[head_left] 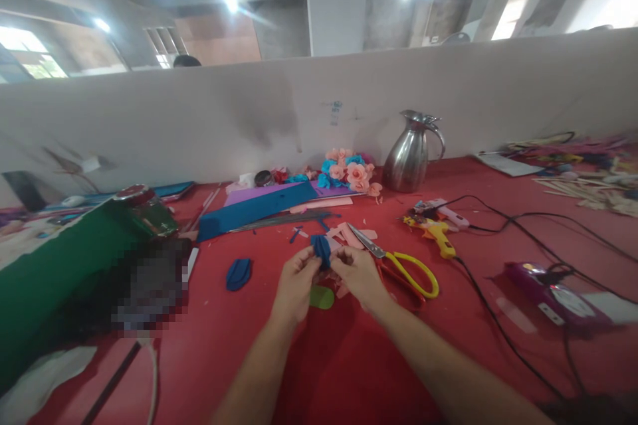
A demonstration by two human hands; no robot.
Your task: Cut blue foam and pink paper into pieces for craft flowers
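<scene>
Both my hands meet over the red table (349,372), pinching a small rolled piece of dark blue foam (321,250). My left hand (295,285) grips it from the left, my right hand (357,273) from the right, fingers closed on it. A green foam leaf (321,297) lies just under my hands. Another dark blue foam petal (238,273) lies to the left. Yellow-handled scissors (403,265) rest right beside my right hand.
A yellow glue gun (434,232) with black cables lies to the right, next to a purple device (553,292). A steel jug (411,153), pink and blue foam flowers (346,171) and blue and purple foam sheets (259,207) stand at the back. Green sheet (54,272) at left.
</scene>
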